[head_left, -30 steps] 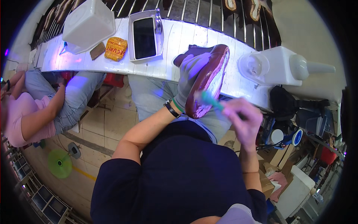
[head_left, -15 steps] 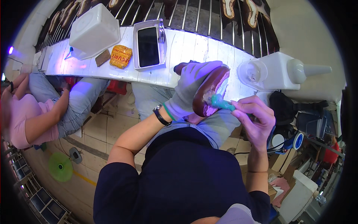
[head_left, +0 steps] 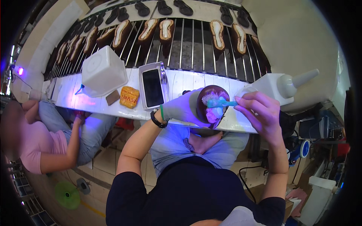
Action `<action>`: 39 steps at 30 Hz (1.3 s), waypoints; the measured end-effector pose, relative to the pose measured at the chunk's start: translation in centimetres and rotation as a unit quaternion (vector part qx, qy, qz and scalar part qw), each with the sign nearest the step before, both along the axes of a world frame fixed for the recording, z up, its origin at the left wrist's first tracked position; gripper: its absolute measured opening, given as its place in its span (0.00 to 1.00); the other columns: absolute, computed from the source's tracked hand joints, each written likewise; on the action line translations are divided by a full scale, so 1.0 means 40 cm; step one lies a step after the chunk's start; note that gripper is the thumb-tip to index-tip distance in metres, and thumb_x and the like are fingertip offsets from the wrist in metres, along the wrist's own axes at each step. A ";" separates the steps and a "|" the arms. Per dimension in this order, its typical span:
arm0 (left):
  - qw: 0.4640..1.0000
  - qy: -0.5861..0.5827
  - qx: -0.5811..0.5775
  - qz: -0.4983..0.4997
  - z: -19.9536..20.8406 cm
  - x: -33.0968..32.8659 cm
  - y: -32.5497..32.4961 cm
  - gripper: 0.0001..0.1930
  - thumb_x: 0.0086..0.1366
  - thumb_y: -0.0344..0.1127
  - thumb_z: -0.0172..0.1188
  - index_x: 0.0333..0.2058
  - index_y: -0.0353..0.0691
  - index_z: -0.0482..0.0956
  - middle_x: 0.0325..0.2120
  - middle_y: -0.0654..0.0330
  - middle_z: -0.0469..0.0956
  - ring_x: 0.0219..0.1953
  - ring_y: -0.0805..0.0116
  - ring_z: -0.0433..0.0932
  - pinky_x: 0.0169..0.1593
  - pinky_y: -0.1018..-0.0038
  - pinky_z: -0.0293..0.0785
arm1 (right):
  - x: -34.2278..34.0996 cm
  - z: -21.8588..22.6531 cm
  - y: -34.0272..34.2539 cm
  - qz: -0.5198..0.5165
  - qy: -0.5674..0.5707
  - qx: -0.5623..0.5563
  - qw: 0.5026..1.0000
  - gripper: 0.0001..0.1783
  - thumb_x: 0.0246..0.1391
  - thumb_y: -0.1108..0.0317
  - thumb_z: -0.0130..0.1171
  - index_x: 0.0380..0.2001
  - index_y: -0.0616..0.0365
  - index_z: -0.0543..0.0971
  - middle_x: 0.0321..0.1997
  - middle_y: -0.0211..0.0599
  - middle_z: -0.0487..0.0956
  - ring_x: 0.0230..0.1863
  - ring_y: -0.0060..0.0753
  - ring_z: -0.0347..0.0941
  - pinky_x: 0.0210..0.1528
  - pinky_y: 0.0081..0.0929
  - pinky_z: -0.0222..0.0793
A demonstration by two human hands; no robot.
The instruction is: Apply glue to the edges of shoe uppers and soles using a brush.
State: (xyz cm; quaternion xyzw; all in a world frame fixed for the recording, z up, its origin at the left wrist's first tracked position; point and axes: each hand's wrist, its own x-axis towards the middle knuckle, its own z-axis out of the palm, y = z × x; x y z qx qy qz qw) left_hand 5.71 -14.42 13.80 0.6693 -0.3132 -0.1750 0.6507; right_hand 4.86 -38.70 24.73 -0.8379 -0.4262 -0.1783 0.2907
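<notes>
My gloved left hand (head_left: pixel 184 107) is wrapped round a brown shoe upper (head_left: pixel 203 107), its underside turned toward my right. Between the bare fingers and thumb of my right hand (head_left: pixel 261 115) is the handle of a teal brush (head_left: pixel 221 103). The brush head lies against the pale underside of the shoe, near its upper end. Beyond my right hand, a white plastic bottle (head_left: pixel 266 86) with a long spout lies on the white bench (head_left: pixel 181 80). The left fingertips are mostly hidden behind the shoe.
A white tray (head_left: pixel 163 96) holding a dark glossy rectangle, a yellow packet (head_left: pixel 129 97), a brown block (head_left: pixel 112 97) and a white container (head_left: pixel 103 69) stand left. Behind, metal rollers (head_left: pixel 192 45) carry several shoe uppers (head_left: pixel 166 30); black soles (head_left: pixel 164 7) lie farther back. Another person (head_left: pixel 49 139) sits left.
The view has tilted up, showing more of the rollers and soles. My left hand has turned the shoe so one end faces me more, and the brush has shifted toward its upper end.
</notes>
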 end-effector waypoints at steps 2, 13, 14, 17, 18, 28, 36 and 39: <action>0.999 -0.029 0.026 -0.032 0.014 0.035 0.004 0.44 0.40 0.37 0.78 0.57 0.39 0.66 0.52 0.58 0.73 0.53 0.68 0.72 0.58 0.70 0.67 | 0.022 0.019 0.003 -0.003 -0.032 -0.024 0.999 0.09 0.42 0.71 0.68 0.31 0.56 0.81 0.26 0.31 0.77 0.24 0.31 0.74 0.24 0.26 0.68; 0.989 0.038 0.066 -0.124 0.049 0.126 -0.003 0.32 0.45 0.37 0.76 0.50 0.38 0.74 0.43 0.60 0.78 0.44 0.76 0.74 0.50 0.77 0.72 | 0.113 0.043 -0.015 -0.043 0.054 0.063 0.996 0.05 0.45 0.72 0.66 0.27 0.60 0.81 0.24 0.33 0.76 0.25 0.29 0.74 0.26 0.24 0.67; 0.987 0.045 0.093 -0.121 0.045 0.134 -0.003 0.33 0.44 0.36 0.76 0.50 0.37 0.74 0.41 0.61 0.79 0.43 0.75 0.75 0.50 0.76 0.72 | 0.107 0.049 -0.010 -0.033 0.056 0.007 0.998 0.05 0.45 0.71 0.66 0.27 0.59 0.81 0.24 0.33 0.75 0.24 0.31 0.74 0.26 0.25 0.67; 0.977 0.004 0.171 -0.127 0.051 0.161 -0.002 0.39 0.41 0.39 0.77 0.54 0.38 0.71 0.46 0.61 0.77 0.49 0.68 0.74 0.57 0.70 0.66 | 0.081 0.076 -0.032 0.015 0.080 -0.191 0.978 0.08 0.41 0.71 0.67 0.28 0.59 0.82 0.24 0.35 0.76 0.25 0.32 0.73 0.28 0.28 0.66; 0.979 -0.007 0.180 -0.094 0.032 0.169 0.010 0.38 0.42 0.38 0.77 0.54 0.38 0.70 0.48 0.60 0.76 0.51 0.68 0.73 0.58 0.70 0.66 | 0.080 0.075 -0.044 0.016 0.085 -0.168 0.982 0.07 0.43 0.69 0.66 0.27 0.58 0.81 0.24 0.34 0.76 0.25 0.35 0.73 0.29 0.29 0.67; 0.975 0.087 -0.026 0.204 -0.145 0.047 0.005 0.27 0.49 0.30 0.72 0.48 0.32 0.72 0.41 0.57 0.78 0.43 0.68 0.77 0.46 0.73 0.75 | -0.016 -0.260 -0.220 -0.463 0.182 -0.171 0.850 0.08 0.48 0.68 0.61 0.30 0.60 0.77 0.32 0.45 0.79 0.35 0.51 0.76 0.38 0.42 0.71; 0.865 0.312 -0.274 0.282 -0.183 -0.025 -0.073 0.34 0.63 0.61 0.52 0.54 0.36 0.68 0.48 0.59 0.74 0.48 0.66 0.74 0.55 0.69 0.69 | 0.031 -0.327 -0.170 -0.463 0.135 -0.287 0.828 0.05 0.49 0.72 0.57 0.25 0.63 0.75 0.29 0.50 0.78 0.31 0.54 0.77 0.33 0.42 0.73; 0.822 0.402 -0.324 0.238 -0.230 -0.036 -0.056 0.35 0.63 0.64 0.49 0.56 0.39 0.67 0.48 0.58 0.75 0.48 0.61 0.75 0.55 0.66 0.71 | 0.052 -0.326 -0.207 -0.437 0.142 -0.277 0.844 0.07 0.49 0.71 0.58 0.24 0.64 0.77 0.27 0.49 0.79 0.27 0.48 0.77 0.29 0.39 0.73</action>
